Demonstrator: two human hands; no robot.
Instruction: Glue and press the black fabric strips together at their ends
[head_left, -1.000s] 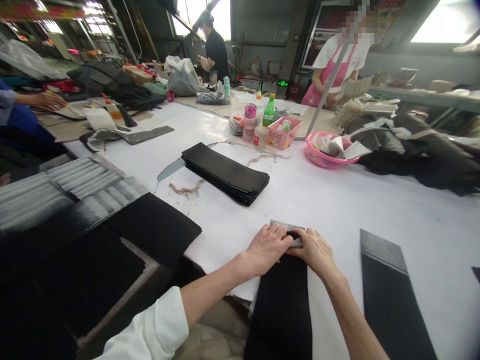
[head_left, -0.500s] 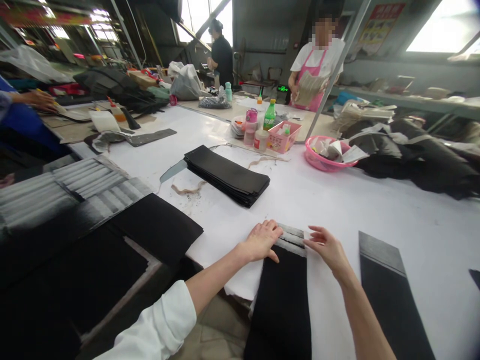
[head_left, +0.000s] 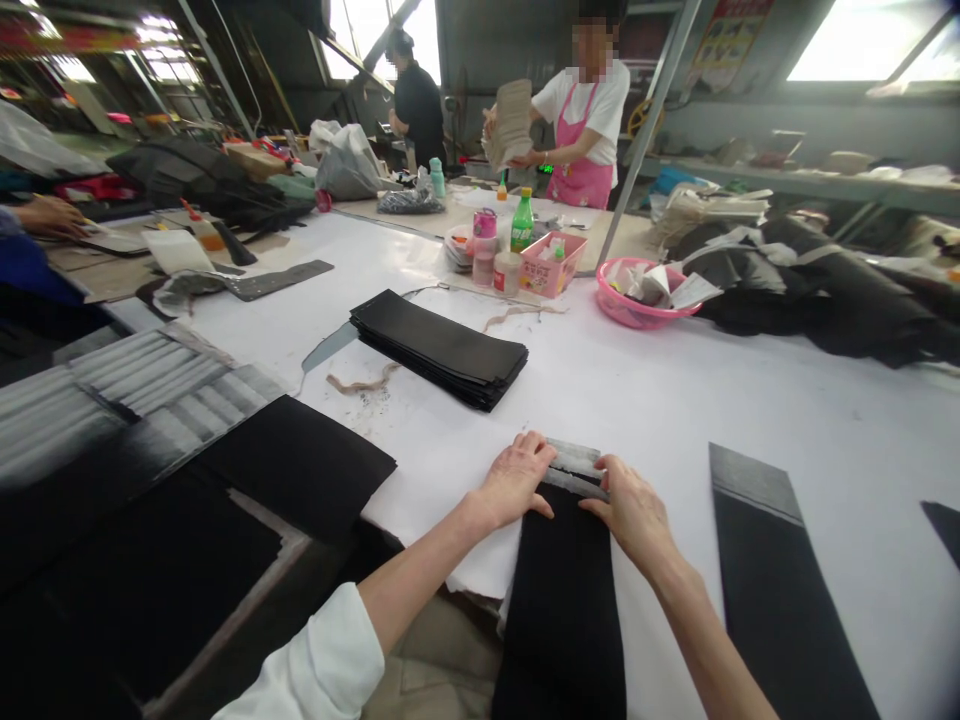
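Observation:
A long black strip [head_left: 566,600] of sheet material lies in front of me, its near end running down out of view. Two pale grey coated bands [head_left: 574,457], with a dark gap between them, cross its far end. My left hand [head_left: 517,475] rests on the left edge there, fingers stretched forward and thumb spread onto the black part. At the right edge, my right hand [head_left: 634,510] touches the bands with its fingertips. Its thumb is apart from the fingers and over the black surface. Both hands are open.
A stack of black strips [head_left: 439,345] lies ahead. Another grey-ended strip [head_left: 780,570] is at right. Black pieces with grey-coated edges [head_left: 300,460] cover the left. Farther off are a pink basin [head_left: 645,315], a pink basket [head_left: 553,268], bottles and a person in a pink apron [head_left: 581,130].
My right hand has moved left onto the strip's end, and the dark gap between the bands looks changed. The person in the apron has raised a beige bundle. The view has shifted slightly.

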